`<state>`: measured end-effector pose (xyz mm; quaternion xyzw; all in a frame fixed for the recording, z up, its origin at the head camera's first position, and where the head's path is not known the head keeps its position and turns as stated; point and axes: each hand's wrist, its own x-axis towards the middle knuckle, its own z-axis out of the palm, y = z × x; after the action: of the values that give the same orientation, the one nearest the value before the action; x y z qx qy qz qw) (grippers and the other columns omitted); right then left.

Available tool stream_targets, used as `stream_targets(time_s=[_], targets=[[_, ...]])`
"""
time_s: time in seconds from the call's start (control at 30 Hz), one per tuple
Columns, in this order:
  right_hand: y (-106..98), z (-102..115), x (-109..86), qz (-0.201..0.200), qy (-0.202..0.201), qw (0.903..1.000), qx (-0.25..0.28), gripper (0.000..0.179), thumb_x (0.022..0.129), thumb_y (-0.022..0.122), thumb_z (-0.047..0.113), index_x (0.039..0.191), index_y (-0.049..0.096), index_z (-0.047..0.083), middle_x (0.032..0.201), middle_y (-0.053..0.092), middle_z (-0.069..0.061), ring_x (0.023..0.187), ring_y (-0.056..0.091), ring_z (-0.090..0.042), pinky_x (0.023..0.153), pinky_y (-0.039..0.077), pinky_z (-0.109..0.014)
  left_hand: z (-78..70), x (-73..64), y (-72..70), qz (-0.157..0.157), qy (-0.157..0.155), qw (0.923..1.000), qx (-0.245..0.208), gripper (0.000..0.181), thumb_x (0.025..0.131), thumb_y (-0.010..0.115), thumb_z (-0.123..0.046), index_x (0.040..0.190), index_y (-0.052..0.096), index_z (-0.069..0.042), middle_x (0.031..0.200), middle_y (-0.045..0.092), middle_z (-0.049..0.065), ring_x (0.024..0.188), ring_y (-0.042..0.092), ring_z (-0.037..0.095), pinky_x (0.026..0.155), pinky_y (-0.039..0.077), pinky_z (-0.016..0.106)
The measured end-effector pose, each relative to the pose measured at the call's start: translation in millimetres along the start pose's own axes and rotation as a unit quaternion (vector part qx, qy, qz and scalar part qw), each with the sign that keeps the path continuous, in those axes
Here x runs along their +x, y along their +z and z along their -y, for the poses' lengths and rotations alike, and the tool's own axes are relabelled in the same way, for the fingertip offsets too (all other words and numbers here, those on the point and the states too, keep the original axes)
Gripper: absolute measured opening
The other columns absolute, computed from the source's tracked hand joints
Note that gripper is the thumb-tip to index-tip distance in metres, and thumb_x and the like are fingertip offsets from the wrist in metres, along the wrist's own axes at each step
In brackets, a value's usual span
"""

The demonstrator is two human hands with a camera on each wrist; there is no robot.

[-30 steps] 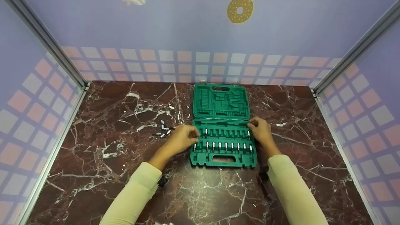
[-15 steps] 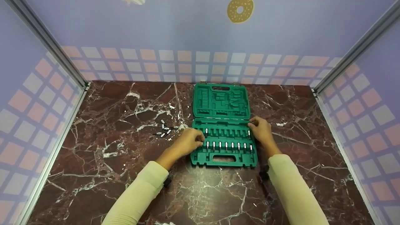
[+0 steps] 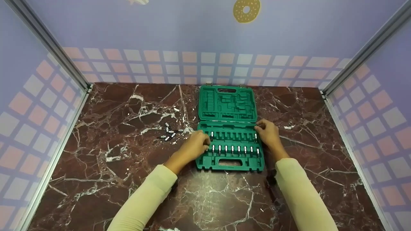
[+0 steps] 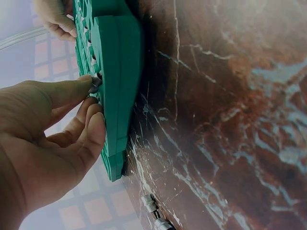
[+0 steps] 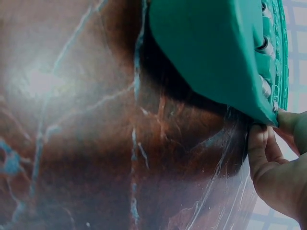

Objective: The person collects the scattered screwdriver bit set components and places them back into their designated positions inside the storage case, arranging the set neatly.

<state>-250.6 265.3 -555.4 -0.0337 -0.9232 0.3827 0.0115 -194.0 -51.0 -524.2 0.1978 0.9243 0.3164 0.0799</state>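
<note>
A green plastic socket case (image 3: 229,126) lies open on the table, its lid folded back toward the wall. Two rows of slots in its lower half hold several silver socket bits (image 3: 232,149) with dark tips. Over the left end of the rows is my left hand (image 3: 194,144). Its thumb and fingertips pinch a small metal socket bit (image 4: 96,84), mostly hidden by the fingers, right at the slots. My right hand (image 3: 269,133) grips the case's right edge near the hinge, thumb on top and fingers curled below the rim, as the right wrist view shows.
Several loose socket bits (image 3: 168,134) lie in a small heap left of the case. The dark red marble-patterned table (image 3: 128,179) carries scattered white flecks. Purple panels (image 3: 179,32) with a tile pattern enclose the table at the back and both sides.
My left hand has moved right, from the case's left edge to over its left slots, then barely shifted in the last half second. The right hand stays at the case's right edge.
</note>
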Motion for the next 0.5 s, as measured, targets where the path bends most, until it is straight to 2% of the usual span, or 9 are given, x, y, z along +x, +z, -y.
stream_targets(time_s=[0.2,0.4,0.5], targets=[[-0.5,0.7,0.9,-0.002,-0.009,0.9999,-0.006,0.02,0.101,0.064,0.012,0.115,0.07,-0.002,0.104,0.073,-0.026,0.095,0.068,-0.042,0.085,0.054,-0.055,1.4,2.3,0.0,-0.014,-0.022,0.9996,-0.014,0.017,0.086,0.081,-0.004,0.102,0.075,0.001,0.099,0.065,0.013,0.096,0.062,0.029,0.089,0.055,0.044],[-0.1,0.2,1.0,0.002,-0.002,1.0,-0.004,0.02,0.102,0.064,0.013,0.115,0.07,-0.002,0.106,0.073,-0.026,0.097,0.068,-0.041,0.086,0.054,-0.054,3.8,4.5,0.0,-0.015,-0.043,0.9988,-0.02,0.017,0.087,0.082,-0.008,0.102,0.077,0.0,0.101,0.066,0.012,0.102,0.063,0.031,0.093,0.055,0.045],[-0.5,-0.3,1.0,0.005,0.003,1.0,-0.005,0.02,0.102,0.064,0.013,0.115,0.07,-0.001,0.105,0.072,-0.025,0.096,0.067,-0.039,0.085,0.054,-0.053,3.8,5.1,0.4,-0.015,-0.044,0.9989,-0.012,0.016,0.087,0.083,-0.009,0.1,0.077,-0.001,0.101,0.066,0.012,0.104,0.063,0.033,0.094,0.054,0.046]])
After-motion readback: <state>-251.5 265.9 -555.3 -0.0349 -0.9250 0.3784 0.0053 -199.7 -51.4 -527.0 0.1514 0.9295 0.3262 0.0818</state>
